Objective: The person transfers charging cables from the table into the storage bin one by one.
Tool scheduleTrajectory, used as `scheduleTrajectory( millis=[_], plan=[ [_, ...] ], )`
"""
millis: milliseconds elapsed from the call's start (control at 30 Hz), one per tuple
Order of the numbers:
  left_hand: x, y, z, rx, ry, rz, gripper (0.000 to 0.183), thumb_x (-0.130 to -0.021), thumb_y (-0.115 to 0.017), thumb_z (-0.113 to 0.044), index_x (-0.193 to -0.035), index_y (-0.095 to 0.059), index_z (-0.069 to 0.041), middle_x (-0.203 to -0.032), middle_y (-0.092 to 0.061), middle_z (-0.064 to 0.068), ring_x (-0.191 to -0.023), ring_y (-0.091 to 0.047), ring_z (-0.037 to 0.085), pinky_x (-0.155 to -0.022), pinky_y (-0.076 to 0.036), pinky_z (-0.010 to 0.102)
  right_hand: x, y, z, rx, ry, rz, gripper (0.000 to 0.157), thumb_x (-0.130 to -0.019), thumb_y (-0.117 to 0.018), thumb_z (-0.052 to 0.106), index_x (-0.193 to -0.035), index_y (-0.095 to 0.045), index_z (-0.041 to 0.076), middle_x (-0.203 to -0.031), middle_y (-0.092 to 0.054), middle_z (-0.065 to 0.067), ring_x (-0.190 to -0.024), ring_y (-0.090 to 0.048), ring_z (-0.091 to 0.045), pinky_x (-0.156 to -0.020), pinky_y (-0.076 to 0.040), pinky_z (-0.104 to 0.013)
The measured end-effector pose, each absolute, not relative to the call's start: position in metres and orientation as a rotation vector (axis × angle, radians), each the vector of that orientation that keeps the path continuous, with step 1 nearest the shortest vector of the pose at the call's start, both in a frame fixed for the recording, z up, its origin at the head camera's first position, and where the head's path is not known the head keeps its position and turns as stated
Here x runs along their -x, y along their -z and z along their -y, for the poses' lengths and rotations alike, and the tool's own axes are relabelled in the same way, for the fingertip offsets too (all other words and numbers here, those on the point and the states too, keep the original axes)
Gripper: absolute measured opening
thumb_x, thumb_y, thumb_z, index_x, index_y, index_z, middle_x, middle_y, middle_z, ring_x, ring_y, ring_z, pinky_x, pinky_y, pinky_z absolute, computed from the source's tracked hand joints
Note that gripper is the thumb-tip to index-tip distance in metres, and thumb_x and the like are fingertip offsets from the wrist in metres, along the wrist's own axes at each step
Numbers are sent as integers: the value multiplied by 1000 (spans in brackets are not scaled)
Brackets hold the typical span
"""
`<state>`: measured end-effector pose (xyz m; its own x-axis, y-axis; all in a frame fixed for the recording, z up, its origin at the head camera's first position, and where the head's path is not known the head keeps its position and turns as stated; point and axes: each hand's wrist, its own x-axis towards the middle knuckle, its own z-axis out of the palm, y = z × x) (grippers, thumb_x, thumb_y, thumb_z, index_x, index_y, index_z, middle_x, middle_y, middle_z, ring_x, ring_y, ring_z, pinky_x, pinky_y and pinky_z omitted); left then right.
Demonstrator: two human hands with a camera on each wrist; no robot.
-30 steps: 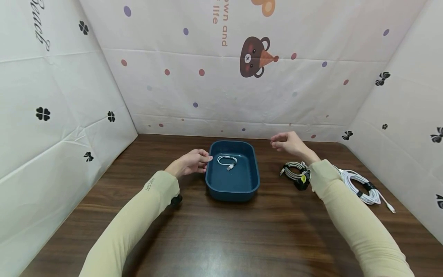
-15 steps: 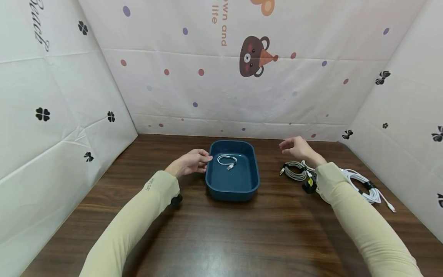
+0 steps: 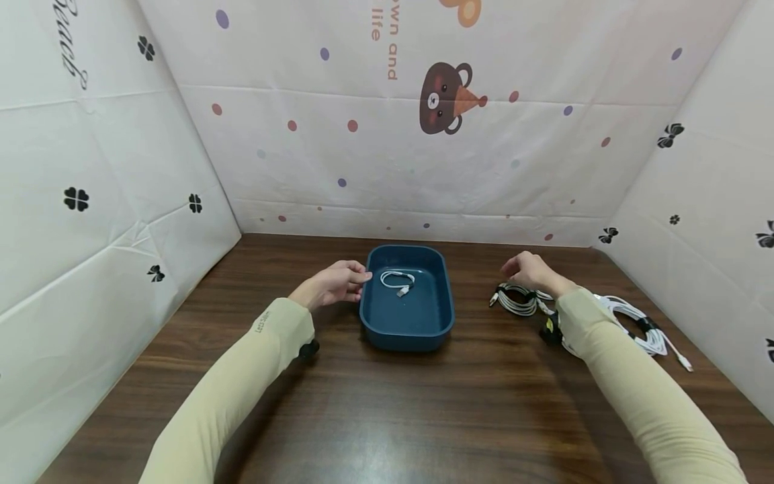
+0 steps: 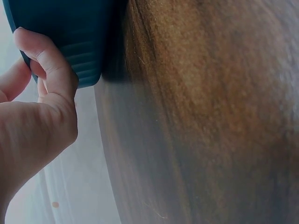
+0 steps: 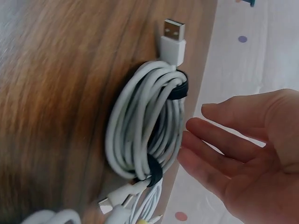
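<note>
My left hand (image 3: 337, 282) pinches the left rim of a dark blue plastic bin (image 3: 408, 341), its thumb and fingertips on either side of the wall in the left wrist view. Inside the bin lies a small white USB cable (image 3: 402, 292), looped up. Over on the right, my right hand (image 3: 532, 271) hovers just above and behind a coiled pale grey USB cable (image 3: 519, 308). In the right wrist view this coil (image 5: 140, 116) has black straps and an upright USB plug (image 5: 174, 42). The right fingers are loosely bent at the coil's edge, with nothing between them and the thumb.
A larger white coiled cable (image 3: 652, 344) lies farther right, partly behind the right sleeve (image 3: 605, 356). More white plugs (image 5: 124, 192) and thin cable show below the grey coil in the right wrist view. Patterned white sheets (image 3: 326, 161) stand around the brown table (image 3: 387, 417).
My right hand has moved right and down, from beside the bin to close over the grey coiled cable. My left hand and the bin have stayed in place.
</note>
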<state>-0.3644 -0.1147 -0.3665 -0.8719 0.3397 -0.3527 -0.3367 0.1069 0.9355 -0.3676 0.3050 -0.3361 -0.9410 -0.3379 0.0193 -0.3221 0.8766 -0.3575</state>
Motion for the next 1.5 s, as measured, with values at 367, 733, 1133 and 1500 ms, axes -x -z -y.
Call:
scheduleTrajectory(
  millis=[367,733,1133,1500],
  plan=[
    [364,368,115,6,-1826,-1896,10,-97,-57,-17,-100,-50,-11,-84,-53,6,-71,-52,19,-65,-52,27,368,344,-312,479,452,-2975,30,-77,-59,-3,-106,-65,-12,-104,-67,-28,-99,-61,-44,-82,-51,-50],
    [364,369,113,10,-1834,-1883,9,-97,-57,-16,-101,-50,-11,-84,-53,5,-72,-51,18,-65,-52,27,373,354,-319,519,369,-3017,25,-74,-60,-6,-98,-67,-9,-97,-68,-27,-90,-63,-42,-76,-52,-50],
    [363,369,114,-36,-1860,-1843,7,-98,-55,-13,-94,-49,-12,-80,-53,3,-66,-50,16,-62,-50,27,370,350,-318,519,395,-3002,8,-79,-60,-6,-86,-65,-3,-80,-64,-16,-69,-58,-25,-61,-48,-37],
    [364,369,116,-31,-1851,-1855,8,-98,-56,-14,-96,-48,-12,-79,-53,3,-66,-51,16,-62,-51,27,370,336,-322,448,591,-2920,13,-82,-67,2,-91,-59,-1,-86,-61,-14,-76,-54,-23,-64,-44,-33]
  ],
)
